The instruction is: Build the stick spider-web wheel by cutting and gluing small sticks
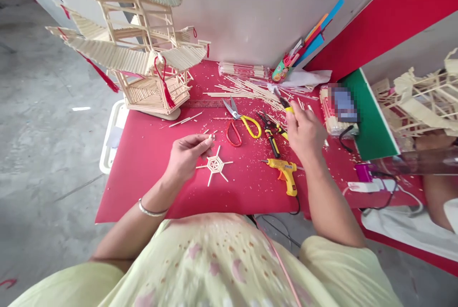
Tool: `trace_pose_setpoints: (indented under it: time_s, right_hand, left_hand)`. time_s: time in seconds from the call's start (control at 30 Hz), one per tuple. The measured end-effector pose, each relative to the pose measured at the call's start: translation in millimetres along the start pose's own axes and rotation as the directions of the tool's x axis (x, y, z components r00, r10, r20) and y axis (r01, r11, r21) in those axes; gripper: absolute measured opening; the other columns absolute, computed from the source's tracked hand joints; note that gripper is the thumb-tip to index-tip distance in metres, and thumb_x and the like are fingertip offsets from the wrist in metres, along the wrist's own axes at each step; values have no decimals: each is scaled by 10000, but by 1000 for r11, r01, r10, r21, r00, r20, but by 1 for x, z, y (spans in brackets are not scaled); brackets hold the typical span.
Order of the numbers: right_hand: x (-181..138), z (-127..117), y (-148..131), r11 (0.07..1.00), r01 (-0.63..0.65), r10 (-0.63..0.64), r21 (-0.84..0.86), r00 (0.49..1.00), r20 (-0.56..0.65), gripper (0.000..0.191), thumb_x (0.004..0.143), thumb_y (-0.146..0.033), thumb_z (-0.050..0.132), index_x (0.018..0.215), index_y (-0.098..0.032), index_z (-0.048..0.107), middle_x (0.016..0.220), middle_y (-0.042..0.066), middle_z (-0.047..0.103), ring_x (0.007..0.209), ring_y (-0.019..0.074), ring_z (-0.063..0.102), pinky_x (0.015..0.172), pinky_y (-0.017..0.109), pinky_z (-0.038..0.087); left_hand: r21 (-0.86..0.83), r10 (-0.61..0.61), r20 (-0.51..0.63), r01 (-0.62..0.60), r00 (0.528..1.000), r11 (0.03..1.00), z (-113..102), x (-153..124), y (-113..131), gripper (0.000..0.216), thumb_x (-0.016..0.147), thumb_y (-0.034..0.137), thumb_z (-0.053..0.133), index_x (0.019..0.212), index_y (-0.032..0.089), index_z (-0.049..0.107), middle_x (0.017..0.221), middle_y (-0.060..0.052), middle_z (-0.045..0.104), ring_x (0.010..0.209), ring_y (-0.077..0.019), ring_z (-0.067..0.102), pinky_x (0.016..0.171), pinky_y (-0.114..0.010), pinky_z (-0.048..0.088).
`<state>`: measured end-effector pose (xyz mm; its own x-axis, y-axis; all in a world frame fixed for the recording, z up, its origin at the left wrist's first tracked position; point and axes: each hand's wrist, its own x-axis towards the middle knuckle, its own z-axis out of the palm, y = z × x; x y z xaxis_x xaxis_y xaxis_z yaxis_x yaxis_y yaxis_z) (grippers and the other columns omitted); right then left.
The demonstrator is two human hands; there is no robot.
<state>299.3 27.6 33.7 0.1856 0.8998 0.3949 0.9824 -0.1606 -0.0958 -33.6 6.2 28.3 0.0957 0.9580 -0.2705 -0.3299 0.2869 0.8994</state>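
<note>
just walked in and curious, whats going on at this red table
A person leans over a red table strewn with loose sticks. Their left hand pinches a small stick piece in its fingers, just above a flat spoked stick wheel lying on the table. Their right hand is over the pliers, at a yellow-tipped tool; whether it grips it is unclear. A glue gun and scissors lie nearby, and a stick pagoda model stands far left.

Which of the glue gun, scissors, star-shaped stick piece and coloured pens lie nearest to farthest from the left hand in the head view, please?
1. star-shaped stick piece, just beside the left hand.
2. scissors, beyond it, mid-table.
3. glue gun, farther right.
4. coloured pens, against the back wall.
</note>
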Motion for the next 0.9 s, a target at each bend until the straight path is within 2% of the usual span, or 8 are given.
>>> trace_pose_setpoints:
  time_s: [0.17, 0.23, 0.33, 0.4, 0.47, 0.57, 0.67, 0.9]
  right_hand:
    - [20, 32, 16, 1000, 18, -8, -25, 935, 354, 556, 1044, -452, 408, 1461, -123, 572, 1180, 235, 679, 1057, 326, 630, 884, 506, 491]
    - [17, 29, 13, 999, 30, -16, -40, 946, 323, 540, 1025, -425, 476, 1462, -123, 568, 1264, 248, 654, 1171, 356, 588, 967, 557, 461]
    - [-8, 6, -11, 994, 101, -106, 39, 983, 149, 514, 1015, -414, 542, 1477, -190, 562, 1371, 210, 621, 1290, 344, 527, 1080, 534, 413]
    - [-39, -9, -37, 956, 164, -198, 241, 972, 126, 475, 1046, -410, 503, 1477, -217, 557, 1268, 143, 694, 1187, 255, 612, 1055, 404, 462]
    - [-77, -14, -65, 891, 182, -269, 416, 949, 162, 372, 1063, -394, 483, 1340, -231, 669, 1142, 74, 751, 1032, 197, 679, 965, 320, 502]
    - [-133, -1, -98, 841, 153, -321, 520, 914, 250, 274, 1051, -355, 522, 1148, -248, 755, 1056, 43, 761, 975, 178, 694, 890, 283, 507]
    - [-167, 21, -113, 839, 99, -266, 534, 933, 244, 243, 1041, -325, 540, 1105, -245, 760, 1024, 56, 742, 981, 194, 675, 853, 299, 500]
    - [-178, 38, -118, 836, 118, -249, 535, 952, 178, 215, 1021, -336, 575, 1093, -252, 759, 1008, 74, 701, 987, 225, 614, 865, 355, 478]
  left_hand:
    - [28, -66, 5, 66, 998, 997, -10, 8, -7, 287, 645, 346, 928, 824, 150, 820, 692, -32, 689, 541, -80, 586, 479, -194, 416]
    - [80, -124, 32, 121, 992, 989, -22, 9, -8, 290, 648, 356, 925, 805, 137, 819, 623, -24, 652, 499, -70, 532, 458, -198, 401]
    - [233, -220, 63, 200, 974, 952, -43, 12, -10, 307, 619, 369, 932, 750, 121, 809, 578, -47, 654, 472, -96, 541, 448, -225, 431]
    - [392, -293, 97, 234, 951, 890, -54, 15, -12, 309, 637, 382, 914, 740, 110, 808, 602, -90, 694, 476, -127, 581, 431, -236, 434]
    - [517, -355, 95, 259, 930, 816, -60, 21, -14, 287, 637, 367, 903, 717, 109, 805, 572, -99, 695, 442, -135, 575, 412, -240, 434]
    - [616, -431, 122, 273, 894, 739, -59, 29, -14, 244, 645, 344, 889, 705, 122, 810, 527, -86, 680, 406, -128, 557, 398, -231, 429]
    - [670, -445, 128, 253, 886, 698, -53, 35, -15, 228, 623, 331, 903, 605, 141, 779, 494, -80, 659, 379, -128, 550, 350, -211, 347]
    - [714, -468, 101, 263, 878, 648, -49, 41, -28, 253, 589, 301, 925, 527, 151, 731, 485, -88, 651, 349, -139, 556, 333, -208, 267]
